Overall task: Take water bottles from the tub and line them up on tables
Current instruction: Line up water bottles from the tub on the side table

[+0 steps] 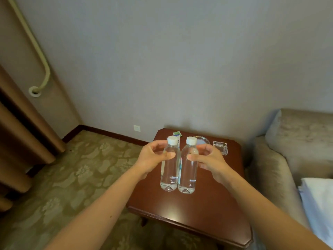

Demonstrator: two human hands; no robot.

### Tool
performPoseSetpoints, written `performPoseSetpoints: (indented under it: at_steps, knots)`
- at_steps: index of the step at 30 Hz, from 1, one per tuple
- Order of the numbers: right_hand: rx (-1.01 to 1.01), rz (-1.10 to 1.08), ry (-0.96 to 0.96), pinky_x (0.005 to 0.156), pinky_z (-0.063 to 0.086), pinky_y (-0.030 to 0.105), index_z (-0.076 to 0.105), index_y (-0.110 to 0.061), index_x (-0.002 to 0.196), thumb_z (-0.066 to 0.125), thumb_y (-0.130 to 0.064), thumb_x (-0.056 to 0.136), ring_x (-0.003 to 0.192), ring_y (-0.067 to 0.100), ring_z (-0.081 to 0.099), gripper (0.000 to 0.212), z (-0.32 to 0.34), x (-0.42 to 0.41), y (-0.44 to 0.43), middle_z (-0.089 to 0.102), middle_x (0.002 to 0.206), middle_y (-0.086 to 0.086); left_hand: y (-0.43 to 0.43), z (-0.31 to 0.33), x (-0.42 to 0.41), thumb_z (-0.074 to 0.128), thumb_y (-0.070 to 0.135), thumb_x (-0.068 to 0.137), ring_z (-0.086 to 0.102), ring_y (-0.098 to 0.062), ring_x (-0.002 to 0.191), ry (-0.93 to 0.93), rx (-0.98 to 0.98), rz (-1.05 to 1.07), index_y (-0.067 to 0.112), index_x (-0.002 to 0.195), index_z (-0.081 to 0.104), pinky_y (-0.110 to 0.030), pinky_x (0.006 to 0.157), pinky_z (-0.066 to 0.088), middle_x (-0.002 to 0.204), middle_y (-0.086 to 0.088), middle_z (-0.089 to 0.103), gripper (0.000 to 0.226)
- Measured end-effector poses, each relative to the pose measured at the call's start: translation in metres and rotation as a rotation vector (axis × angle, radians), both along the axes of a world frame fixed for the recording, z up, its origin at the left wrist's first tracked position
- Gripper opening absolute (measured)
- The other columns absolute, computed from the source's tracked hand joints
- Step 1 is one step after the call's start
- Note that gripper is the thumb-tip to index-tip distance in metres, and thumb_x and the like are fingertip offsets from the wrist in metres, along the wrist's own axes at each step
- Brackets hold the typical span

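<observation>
Two clear water bottles with white caps stand upright side by side, touching, on a dark red-brown wooden side table (207, 210). My left hand (153, 159) curls round the upper part of the left bottle (169, 174), thumb across its front. In the same way, my right hand (209, 159) holds the right bottle (187, 175), thumb on its front and fingers curled at its far side. No tub is in view.
A round glass dish (203, 139), a clear glass ashtray (220, 147) and small paper packets (177, 134) lie at the table's back. A beige armchair (288, 150) stands right, with white fabric (319, 201) beside it. Patterned carpet (72, 177) and brown curtains (21, 141) lie left.
</observation>
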State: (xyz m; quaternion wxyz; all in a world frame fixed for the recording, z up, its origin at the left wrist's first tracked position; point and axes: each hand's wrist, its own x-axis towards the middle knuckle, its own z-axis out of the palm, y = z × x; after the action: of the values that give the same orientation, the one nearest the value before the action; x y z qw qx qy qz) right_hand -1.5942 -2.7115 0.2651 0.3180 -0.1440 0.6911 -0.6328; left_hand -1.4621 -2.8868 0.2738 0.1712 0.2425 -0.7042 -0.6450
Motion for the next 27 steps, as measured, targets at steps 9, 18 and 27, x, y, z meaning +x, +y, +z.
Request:
performPoseSetpoints:
  at_steps: [9, 18, 27]
  knots:
    - [0.004, -0.012, 0.108, 0.08, 0.056, 0.038, 0.067, -0.012, 0.107, 0.089, -0.009, 0.066, 0.091, 0.014, 0.069, 0.047, -0.104, -0.033, -0.06, 0.075, 0.1, 0.0, -0.064, -0.116, -0.037, 0.085, 0.006, 0.069, 0.069, -0.003, 0.092, 0.092, -0.018, -0.017, 0.025, 0.102, 0.07, -0.02, 0.078, 0.055, 0.101, 0.01, 0.073, 0.041]
    - [-0.048, -0.03, 0.252, 0.088, 0.055, 0.042, 0.067, -0.018, 0.103, 0.089, -0.013, 0.065, 0.101, 0.019, 0.07, 0.045, -0.276, -0.079, -0.109, 0.075, 0.101, -0.003, -0.116, -0.293, -0.089, 0.085, 0.009, 0.068, 0.07, -0.01, 0.096, 0.213, -0.104, -0.041, 0.019, 0.111, 0.069, -0.024, 0.078, 0.056, 0.106, 0.006, 0.074, 0.048]
    - [-0.193, -0.102, 0.367, 0.099, 0.051, 0.05, 0.067, -0.013, 0.109, 0.088, -0.007, 0.066, 0.11, 0.024, 0.068, 0.049, -0.358, -0.106, -0.117, 0.074, 0.11, 0.001, -0.127, -0.376, -0.129, 0.087, 0.01, 0.065, 0.069, -0.003, 0.087, 0.377, -0.209, -0.059, 0.03, 0.101, 0.069, -0.023, 0.077, 0.055, 0.099, 0.014, 0.071, 0.045]
